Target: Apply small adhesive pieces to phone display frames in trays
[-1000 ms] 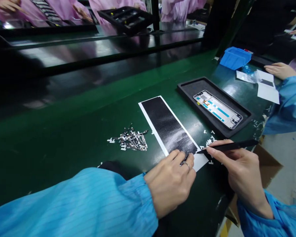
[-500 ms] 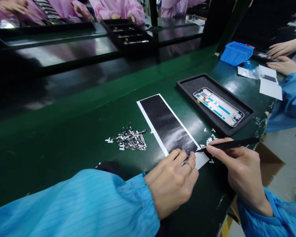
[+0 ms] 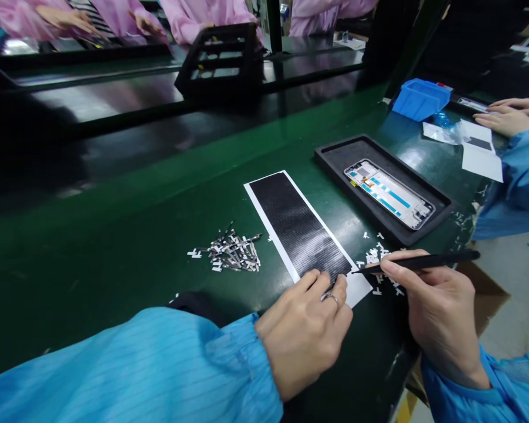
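A sheet of black sticker strips (image 3: 296,220) on white backing lies on the green bench. My left hand (image 3: 306,335), fingers curled and close together, presses its fingertips onto the sheet's near end; what lies beneath them is hidden. My right hand (image 3: 441,305) is closed around black tweezers (image 3: 417,261). Their tips reach the sheet's near right corner, by a small white tab (image 3: 353,270). Small white scraps (image 3: 374,257) are scattered right of the sheet, under the tweezers. To its left sits a pile of small dark and silvery strips (image 3: 234,249).
A black foam tray (image 3: 335,155) holding a phone frame (image 3: 390,194) stands at the right. Behind it are a blue bin (image 3: 421,98) and white papers (image 3: 482,158), near a co-worker's hands (image 3: 509,119). Across the bench, co-workers in pink handle black trays (image 3: 220,56).
My right hand has drawn the tweezers slightly to the right; a white tab shows at their tips. My left hand stays nearly still. Across the bench, a co-worker's black tray has been tilted up.
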The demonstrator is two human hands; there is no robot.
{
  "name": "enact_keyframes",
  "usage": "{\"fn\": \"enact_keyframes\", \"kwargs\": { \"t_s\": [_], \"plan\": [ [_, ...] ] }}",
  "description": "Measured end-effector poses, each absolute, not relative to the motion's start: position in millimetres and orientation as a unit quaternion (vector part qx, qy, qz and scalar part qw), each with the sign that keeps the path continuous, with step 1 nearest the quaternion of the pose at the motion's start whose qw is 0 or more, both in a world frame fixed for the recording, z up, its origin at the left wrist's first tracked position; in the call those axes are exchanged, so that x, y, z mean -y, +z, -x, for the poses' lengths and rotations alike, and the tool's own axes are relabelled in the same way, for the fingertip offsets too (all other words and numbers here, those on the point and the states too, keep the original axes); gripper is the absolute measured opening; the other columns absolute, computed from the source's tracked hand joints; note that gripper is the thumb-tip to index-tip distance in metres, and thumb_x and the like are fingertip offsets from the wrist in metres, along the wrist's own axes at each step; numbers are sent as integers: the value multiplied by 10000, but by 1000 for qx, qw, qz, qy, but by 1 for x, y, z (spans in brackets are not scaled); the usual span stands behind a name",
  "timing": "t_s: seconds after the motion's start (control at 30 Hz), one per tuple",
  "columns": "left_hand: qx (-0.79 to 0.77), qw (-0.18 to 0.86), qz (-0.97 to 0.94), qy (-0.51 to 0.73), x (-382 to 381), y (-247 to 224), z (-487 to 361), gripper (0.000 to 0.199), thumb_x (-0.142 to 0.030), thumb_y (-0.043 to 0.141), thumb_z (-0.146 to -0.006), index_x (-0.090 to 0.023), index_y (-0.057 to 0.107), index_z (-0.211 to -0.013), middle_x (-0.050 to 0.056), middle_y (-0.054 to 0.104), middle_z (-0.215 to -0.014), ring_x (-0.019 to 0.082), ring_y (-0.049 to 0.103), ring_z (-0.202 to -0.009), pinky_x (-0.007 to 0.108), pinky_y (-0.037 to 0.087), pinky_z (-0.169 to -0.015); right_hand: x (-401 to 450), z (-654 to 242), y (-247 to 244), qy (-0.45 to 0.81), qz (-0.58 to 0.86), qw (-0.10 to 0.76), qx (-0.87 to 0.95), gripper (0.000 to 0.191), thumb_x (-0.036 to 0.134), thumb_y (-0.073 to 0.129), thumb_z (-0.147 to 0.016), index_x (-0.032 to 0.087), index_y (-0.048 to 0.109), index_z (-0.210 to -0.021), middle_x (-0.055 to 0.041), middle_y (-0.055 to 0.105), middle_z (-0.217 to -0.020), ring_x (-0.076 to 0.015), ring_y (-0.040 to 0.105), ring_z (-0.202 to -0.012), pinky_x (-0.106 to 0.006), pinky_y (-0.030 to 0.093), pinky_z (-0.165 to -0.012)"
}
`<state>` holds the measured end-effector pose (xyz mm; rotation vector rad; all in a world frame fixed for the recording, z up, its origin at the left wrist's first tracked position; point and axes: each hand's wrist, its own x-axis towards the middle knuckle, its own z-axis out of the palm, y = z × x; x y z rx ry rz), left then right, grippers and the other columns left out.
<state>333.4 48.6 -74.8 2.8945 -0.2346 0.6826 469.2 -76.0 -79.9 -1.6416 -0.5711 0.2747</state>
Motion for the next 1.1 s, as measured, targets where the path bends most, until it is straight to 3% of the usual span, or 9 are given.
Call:
{"fn": "enact_keyframes", "kwargs": {
  "t_s": [0.13,0.27,0.33,0.57,1.1],
  "plan": [
    [-60,289,-932,209,-51,-59,-332,289,-98,334,-846,-115,608,-757,72,640,-718,178,567,-640,296,439,-610,75,-462,-73,107,711,655,233,49,282,702,-737,235,701,-723,6,659,-780,-140,598,-736,-224,469,-637],
    [-259,563,-785,-8,-59,-39,-338,189,-141,447,-822,-133,635,-803,-9,589,-561,118,502,-516,240,400,-555,75,-453,-68,99,702,664,238,99,299,704,-725,220,697,-666,-20,661,-735,-155,611,-722,-220,490,-636],
    [-296,635,-710,-73,-62,-35,-341,205,-110,454,-797,-113,643,-875,-17,575,-546,105,474,-491,228,401,-540,75,-449,-68,103,705,654,254,61,292,705,-727,241,700,-695,-12,669,-761,-161,623,-744,-213,496,-621],
    [-307,664,-676,-89,-62,-43,-341,301,-74,436,-754,-98,658,-956,-33,542,-506,97,462,-470,207,365,-490,77,-446,-70,119,716,612,314,39,271,676,-771,266,698,-804,4,685,-834,-168,638,-811,-177,497,-563],
    [-314,666,-670,-93,-63,-40,-342,311,-36,431,-739,-105,671,-924,-58,497,-463,83,403,-448,208,332,-490,76,-443,-67,139,743,589,286,77,324,683,-759,251,697,-780,11,676,-824,-165,626,-834,-188,492,-621]
  ]
}}
